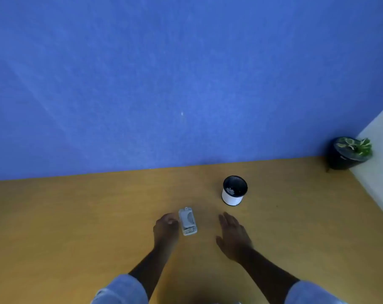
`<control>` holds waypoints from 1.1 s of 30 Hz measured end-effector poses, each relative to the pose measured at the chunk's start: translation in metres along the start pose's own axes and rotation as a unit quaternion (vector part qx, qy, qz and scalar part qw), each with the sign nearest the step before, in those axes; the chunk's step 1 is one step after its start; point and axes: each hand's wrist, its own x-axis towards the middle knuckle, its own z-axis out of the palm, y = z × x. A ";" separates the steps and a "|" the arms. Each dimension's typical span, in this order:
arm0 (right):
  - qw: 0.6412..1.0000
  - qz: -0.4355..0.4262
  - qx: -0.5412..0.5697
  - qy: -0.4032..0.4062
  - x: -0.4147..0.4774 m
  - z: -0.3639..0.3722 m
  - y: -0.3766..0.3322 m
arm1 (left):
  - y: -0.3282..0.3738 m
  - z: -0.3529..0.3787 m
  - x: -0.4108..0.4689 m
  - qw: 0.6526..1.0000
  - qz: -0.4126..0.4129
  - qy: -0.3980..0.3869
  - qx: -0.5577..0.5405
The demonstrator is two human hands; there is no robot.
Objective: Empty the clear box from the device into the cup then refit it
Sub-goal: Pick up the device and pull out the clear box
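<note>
Sleeves: pale blue cuffs (122, 289) show at the bottom edge, one on each forearm, pushed up from the wrists.
Left hand: the left hand (166, 227) rests knuckles-up on the wooden table (76, 227), fingers curled under in a loose fist, holding nothing that I can see; it lies just beside the left edge of the device, and whether it touches is hard to tell.
Right hand: the right hand (232, 234) is flat and spread, fingers pointing away from the person, empty, a little apart from the device on its right side.
Device: the small grey device (187, 220) lies flat on the table between the two hands, long side running away from the person; a darker half-round patch shows on its top face, and a pale section sits at its near end. The clear box itself I cannot pick out on it.
Cup: the cup (234, 191) stands upright beyond the right hand, white outside, dark inside, with some pale bits lying at the bottom.
Plant pot: a black pot (344, 157) with green leaves stands in the far right corner.
Wall: a blue wall (164, 73) rises behind the table.
</note>
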 end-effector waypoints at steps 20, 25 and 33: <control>0.999 0.018 0.005 -0.037 -0.004 0.001 0.017 | 0.014 0.030 0.035 0.989 -0.111 -0.065 -0.072; 0.977 0.092 0.191 0.008 -0.001 0.000 0.013 | 0.028 0.027 0.015 0.985 -0.091 -0.098 -0.106; 0.732 0.194 0.652 0.033 0.003 -0.029 -0.010 | 0.043 0.021 -0.027 0.977 -0.036 -0.143 -0.153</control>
